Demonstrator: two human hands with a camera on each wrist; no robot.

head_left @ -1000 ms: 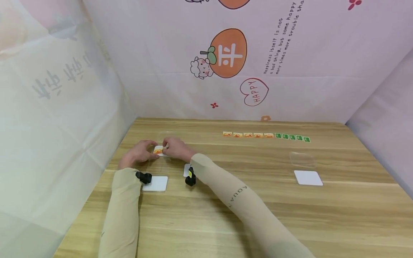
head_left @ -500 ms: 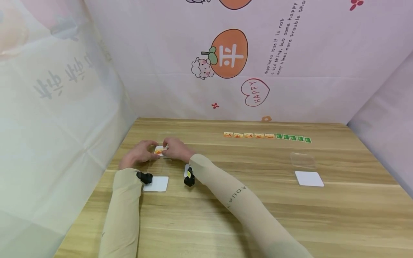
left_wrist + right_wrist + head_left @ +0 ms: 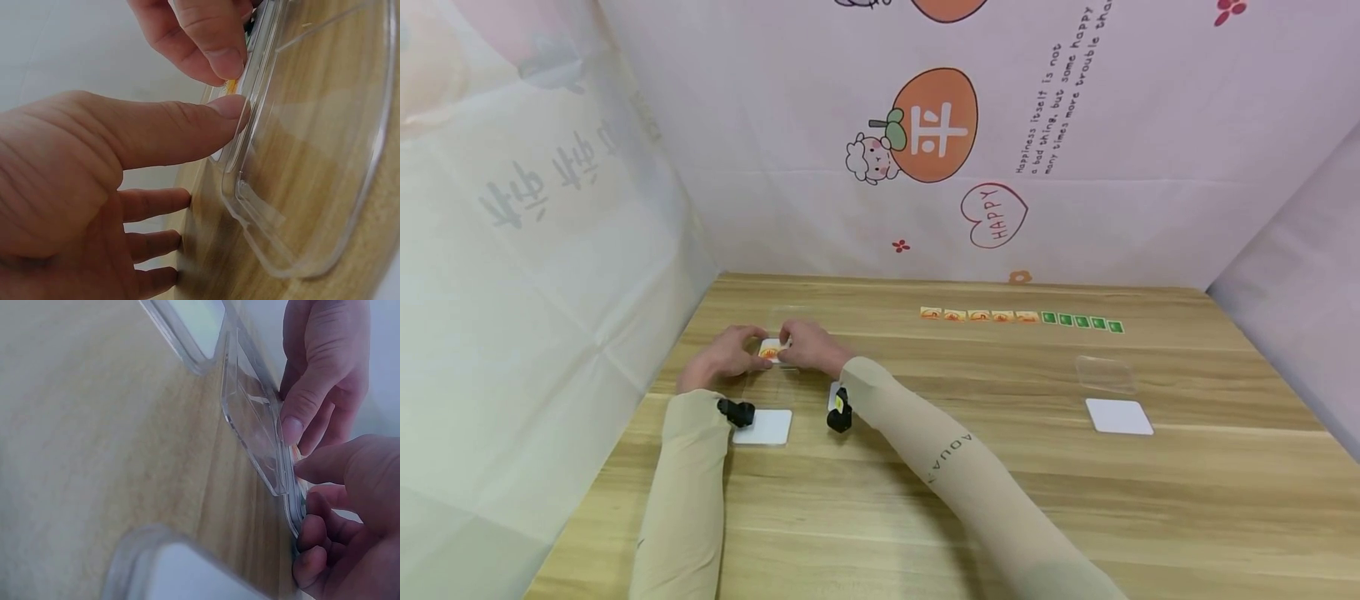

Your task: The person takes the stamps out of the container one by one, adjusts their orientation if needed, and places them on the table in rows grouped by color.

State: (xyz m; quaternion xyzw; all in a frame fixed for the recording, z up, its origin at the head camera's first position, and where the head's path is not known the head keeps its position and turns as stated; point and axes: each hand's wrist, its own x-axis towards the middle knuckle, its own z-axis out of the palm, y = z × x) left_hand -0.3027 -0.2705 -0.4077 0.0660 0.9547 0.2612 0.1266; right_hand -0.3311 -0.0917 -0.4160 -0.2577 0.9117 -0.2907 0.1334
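In the head view a clear plastic case [image 3: 782, 377] lies at the table's left, its lid folded toward the front. A white card with a small orange picture [image 3: 769, 352] sits in it. My left hand [image 3: 728, 352] grips the case's left end; its thumb [image 3: 228, 109] presses the front rim in the left wrist view. My right hand [image 3: 811, 345] bends over the right part, thumb and index tips pinching at a small card that they mostly hide. A bit of green shows below the fingers [image 3: 315, 531] in the right wrist view.
White cards lie at the front left [image 3: 763, 427], beside the right wrist [image 3: 832, 396] and at the right [image 3: 1118, 417]. A clear lid [image 3: 1105, 374] lies behind the right one. Along the back runs a row of orange cards [image 3: 978, 316] and green cards [image 3: 1081, 322].
Both hands stay at the case. The right wrist has turned very slightly, and the head view has shifted a little. The cards on the table stay in place.
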